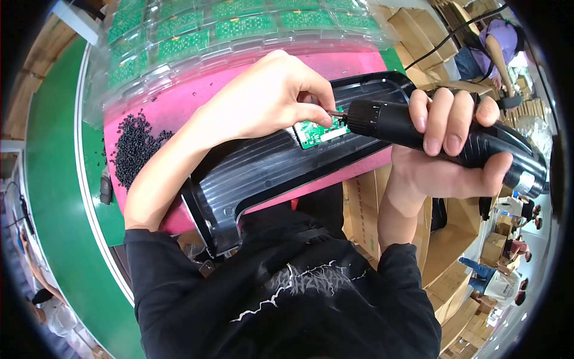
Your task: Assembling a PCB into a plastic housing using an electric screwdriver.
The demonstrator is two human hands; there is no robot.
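Note:
My right hand (448, 143) is wrapped round a black electric screwdriver (382, 119), held nearly level with its tip pointing left. At that tip, the thumb and forefinger of my left hand (281, 96) are pinched together. What they pinch is too small to make out; it may be the bit itself or a screw. Just beneath lies a green circuit board (314, 134) with a white connector strip, seated in a long black plastic housing (263, 164). The housing rests slantwise on a pink mat (179, 90), and my left forearm crosses above it.
A heap of small black screws (137, 146) lies on the mat at left. Clear trays of green boards (239, 27) are stacked at the far side. Cardboard boxes (418, 36) stand at right, more beside my right arm. A black cable (454, 36) hangs at upper right. Other people work farther off.

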